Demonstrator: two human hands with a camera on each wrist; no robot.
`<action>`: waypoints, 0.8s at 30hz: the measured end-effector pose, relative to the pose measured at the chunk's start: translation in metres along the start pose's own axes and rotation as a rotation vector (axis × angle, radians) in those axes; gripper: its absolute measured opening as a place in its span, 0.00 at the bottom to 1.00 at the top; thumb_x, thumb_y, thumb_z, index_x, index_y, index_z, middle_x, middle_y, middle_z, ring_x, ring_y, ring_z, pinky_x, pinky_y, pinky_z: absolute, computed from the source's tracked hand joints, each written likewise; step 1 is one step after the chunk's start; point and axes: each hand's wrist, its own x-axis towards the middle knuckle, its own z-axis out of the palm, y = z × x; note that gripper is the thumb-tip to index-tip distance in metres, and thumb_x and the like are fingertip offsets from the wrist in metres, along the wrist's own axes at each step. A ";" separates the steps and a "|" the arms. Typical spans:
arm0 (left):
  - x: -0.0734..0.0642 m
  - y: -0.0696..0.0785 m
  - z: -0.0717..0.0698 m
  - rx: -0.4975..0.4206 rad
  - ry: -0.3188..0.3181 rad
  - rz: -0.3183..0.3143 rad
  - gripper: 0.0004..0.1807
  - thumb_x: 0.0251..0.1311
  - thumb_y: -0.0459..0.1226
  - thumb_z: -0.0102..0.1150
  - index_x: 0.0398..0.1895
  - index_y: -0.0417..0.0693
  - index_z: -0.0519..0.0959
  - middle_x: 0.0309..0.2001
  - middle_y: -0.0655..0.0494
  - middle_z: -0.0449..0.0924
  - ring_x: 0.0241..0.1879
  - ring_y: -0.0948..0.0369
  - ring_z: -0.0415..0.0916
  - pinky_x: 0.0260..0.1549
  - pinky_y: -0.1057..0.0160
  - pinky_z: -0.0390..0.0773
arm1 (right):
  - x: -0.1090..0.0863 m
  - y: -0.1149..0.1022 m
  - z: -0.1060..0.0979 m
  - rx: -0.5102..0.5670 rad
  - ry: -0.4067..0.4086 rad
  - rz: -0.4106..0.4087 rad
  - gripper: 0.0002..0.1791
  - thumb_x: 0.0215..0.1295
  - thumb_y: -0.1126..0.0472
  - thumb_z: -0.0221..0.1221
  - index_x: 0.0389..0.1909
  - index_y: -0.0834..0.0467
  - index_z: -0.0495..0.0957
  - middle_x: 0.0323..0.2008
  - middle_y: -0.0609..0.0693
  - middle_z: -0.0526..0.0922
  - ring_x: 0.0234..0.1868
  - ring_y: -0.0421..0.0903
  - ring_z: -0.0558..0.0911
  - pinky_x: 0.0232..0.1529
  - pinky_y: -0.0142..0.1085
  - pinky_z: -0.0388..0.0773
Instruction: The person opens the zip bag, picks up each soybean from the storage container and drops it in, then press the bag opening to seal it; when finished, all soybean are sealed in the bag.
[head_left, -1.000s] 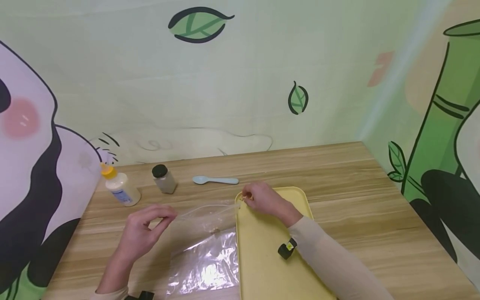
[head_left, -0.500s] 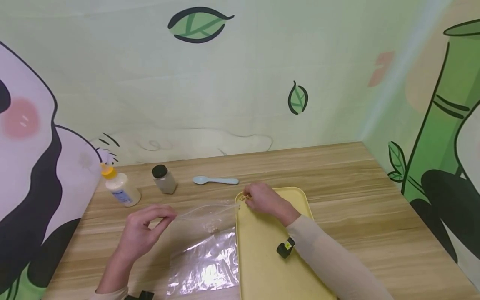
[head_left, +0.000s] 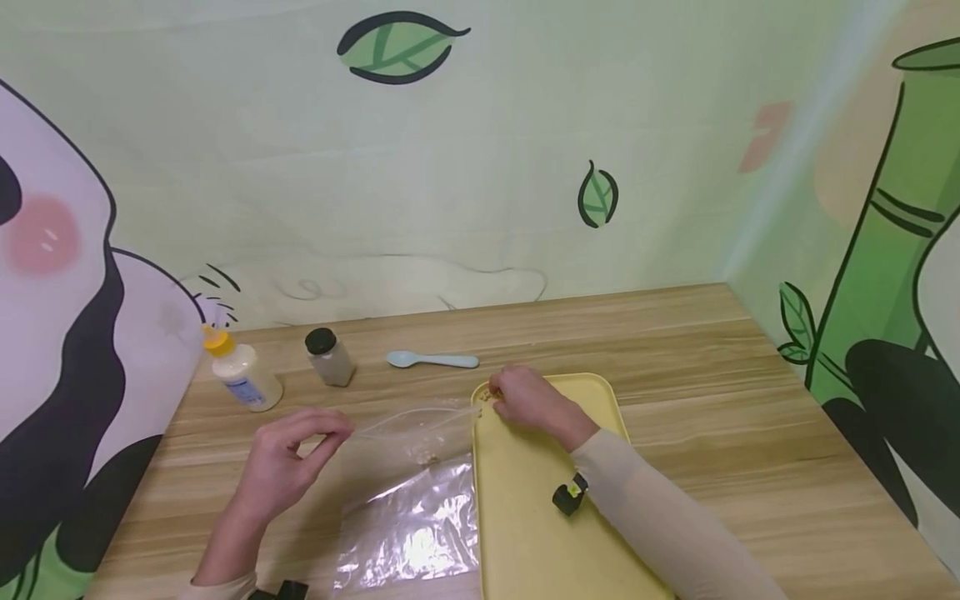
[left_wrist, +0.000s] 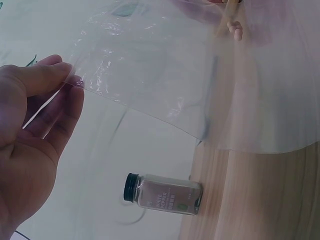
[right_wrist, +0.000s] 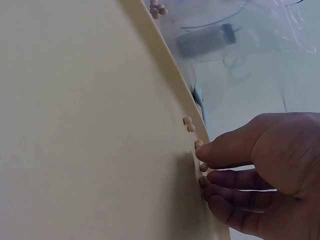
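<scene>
My left hand (head_left: 288, 454) pinches the top edge of a clear zip bag (head_left: 408, 525) between thumb and fingers, its mouth held up and apart. A few chickpeas (left_wrist: 236, 30) show inside the bag. At the far left corner of a yellow tray (head_left: 555, 542), my right hand (head_left: 528, 400) reaches down, thumb and fingers loosely bent. In the right wrist view, several chickpeas (right_wrist: 188, 123) lie along the tray's edge. Thumb and fingertips touch some of them, with a gap between thumb and fingers. The bag's right side meets the tray's rim.
Behind the bag stand a squeeze bottle (head_left: 246, 379) with a yellow cap and a black-capped jar (head_left: 330, 362), labelled white pepper. A light blue spoon (head_left: 431, 360) lies behind the tray. A printed wall backdrop (head_left: 480, 167) borders the wooden table (head_left: 675, 350).
My right hand has shifted slightly right along the tray's corner, and more chickpeas show beside its fingertips. The left hand keeps its hold on the bag in the same place.
</scene>
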 end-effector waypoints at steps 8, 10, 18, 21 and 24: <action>0.000 0.000 -0.002 0.006 -0.007 -0.008 0.19 0.39 0.13 0.67 0.31 0.44 0.85 0.33 0.49 0.86 0.39 0.71 0.81 0.45 0.79 0.80 | 0.001 0.001 0.002 -0.006 0.000 -0.011 0.07 0.58 0.68 0.63 0.38 0.64 0.83 0.36 0.55 0.85 0.41 0.52 0.82 0.48 0.43 0.82; 0.000 0.000 -0.002 0.007 -0.009 -0.013 0.19 0.40 0.14 0.67 0.31 0.44 0.85 0.33 0.49 0.86 0.39 0.70 0.81 0.45 0.79 0.80 | 0.001 0.001 0.002 -0.007 0.004 -0.016 0.06 0.58 0.68 0.63 0.37 0.64 0.83 0.35 0.55 0.85 0.41 0.52 0.82 0.48 0.43 0.82; 0.000 0.001 -0.001 0.013 -0.019 -0.033 0.18 0.41 0.14 0.67 0.31 0.44 0.85 0.33 0.49 0.86 0.39 0.71 0.81 0.45 0.79 0.79 | 0.001 0.004 0.003 -0.029 0.011 -0.049 0.08 0.60 0.72 0.58 0.35 0.62 0.85 0.35 0.54 0.86 0.40 0.50 0.84 0.44 0.41 0.84; 0.000 0.001 -0.001 0.014 -0.019 -0.037 0.18 0.41 0.14 0.67 0.31 0.44 0.85 0.33 0.49 0.86 0.39 0.71 0.81 0.45 0.80 0.79 | 0.001 0.004 0.003 -0.038 0.020 -0.069 0.08 0.60 0.72 0.58 0.33 0.62 0.85 0.34 0.54 0.87 0.39 0.50 0.84 0.43 0.41 0.84; 0.001 0.001 -0.001 0.020 -0.020 -0.040 0.18 0.41 0.14 0.67 0.31 0.44 0.85 0.33 0.49 0.86 0.39 0.71 0.81 0.45 0.80 0.79 | 0.000 0.004 0.003 -0.044 0.026 -0.081 0.08 0.60 0.71 0.58 0.32 0.61 0.85 0.33 0.53 0.87 0.38 0.50 0.84 0.43 0.41 0.84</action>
